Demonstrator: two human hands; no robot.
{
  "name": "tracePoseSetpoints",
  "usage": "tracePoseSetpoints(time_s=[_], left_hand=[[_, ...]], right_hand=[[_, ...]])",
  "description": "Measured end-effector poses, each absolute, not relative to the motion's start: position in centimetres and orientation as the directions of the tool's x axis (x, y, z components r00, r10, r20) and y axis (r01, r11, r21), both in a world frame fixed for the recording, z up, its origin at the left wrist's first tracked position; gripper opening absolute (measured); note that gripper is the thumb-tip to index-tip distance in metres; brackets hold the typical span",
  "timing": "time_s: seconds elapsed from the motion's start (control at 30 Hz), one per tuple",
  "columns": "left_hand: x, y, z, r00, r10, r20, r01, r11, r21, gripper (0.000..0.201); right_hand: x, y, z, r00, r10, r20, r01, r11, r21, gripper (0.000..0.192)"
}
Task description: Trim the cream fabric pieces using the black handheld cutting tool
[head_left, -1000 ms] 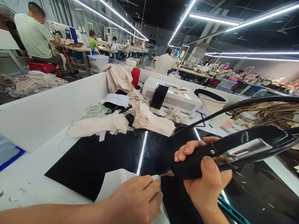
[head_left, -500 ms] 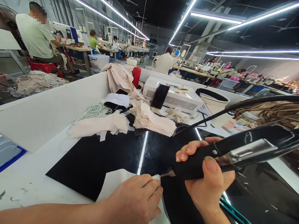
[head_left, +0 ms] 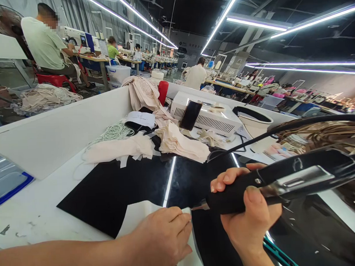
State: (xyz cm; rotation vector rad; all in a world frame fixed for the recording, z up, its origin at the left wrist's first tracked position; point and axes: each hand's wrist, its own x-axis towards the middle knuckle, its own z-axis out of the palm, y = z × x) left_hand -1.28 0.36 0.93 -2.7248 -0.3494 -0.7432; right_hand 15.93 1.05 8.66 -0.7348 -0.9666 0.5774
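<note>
My right hand [head_left: 248,216] is wrapped round the thick black handle of a corded hot knife [head_left: 285,179], its thumb near the metal lever. The narrow metal tip [head_left: 200,206] points left and meets or almost meets the edge of a white sheet of material [head_left: 136,213]. My left hand [head_left: 166,237] pinches that edge between thumb and fingers, just left of the tip. Under both hands lies a glossy black sheet [head_left: 109,191]. Faint smoke seems to hang above it.
Beyond the black sheet lie stacked cream fabric pieces [head_left: 180,142], pale green cord [head_left: 115,131], a phone [head_left: 191,114] against a white machine [head_left: 212,112] and a red cone [head_left: 163,92]. A teal-handled tool [head_left: 278,252] lies by my right wrist. The knife's black cable [head_left: 283,130] crosses the right side.
The view has shifted very slightly. Both hands keep almost the same place, with the hot knife tip still at the white material's edge.
</note>
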Motion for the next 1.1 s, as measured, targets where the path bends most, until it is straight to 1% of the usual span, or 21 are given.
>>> tracePoseSetpoints(time_s=[0.13,0.4,0.5,0.67,0.8,0.97,1.1], left_hand=[[-1.07,0.41,0.33,0.806,0.154,0.571,0.317,-0.928,-0.198,0.026],[-1.00,0.38,0.49,0.797,0.160,0.582,0.326,-0.925,-0.192,0.026],[-0.99,0.34,0.67,0.794,0.171,0.583,0.329,-0.928,-0.176,0.025],[-1.05,0.38,0.57,0.818,0.167,0.550,0.319,-0.928,-0.192,0.028],[-1.12,0.27,0.20,0.819,0.210,0.534,0.340,-0.927,-0.157,0.028],[-1.28,-0.26,0.06,0.738,0.267,0.620,0.410,-0.907,-0.096,0.028],[-1.33,-0.50,0.13,0.724,0.268,0.635,0.417,-0.904,-0.094,0.025]], right_hand=[[15.88,1.01,8.35,0.447,0.726,0.523,-0.100,0.621,-0.777,0.035],[15.84,0.99,8.29,0.456,0.725,0.517,-0.092,0.615,-0.783,0.029],[15.80,1.00,8.39,0.464,0.720,0.516,-0.108,0.624,-0.774,0.031],[15.44,1.06,8.38,0.456,0.721,0.521,-0.093,0.622,-0.778,0.031],[15.26,1.05,8.31,0.460,0.722,0.516,-0.080,0.613,-0.786,0.029],[15.27,1.06,8.30,0.458,0.717,0.525,-0.080,0.622,-0.779,0.031],[15.27,1.10,8.20,0.455,0.715,0.530,-0.089,0.629,-0.772,0.032]])
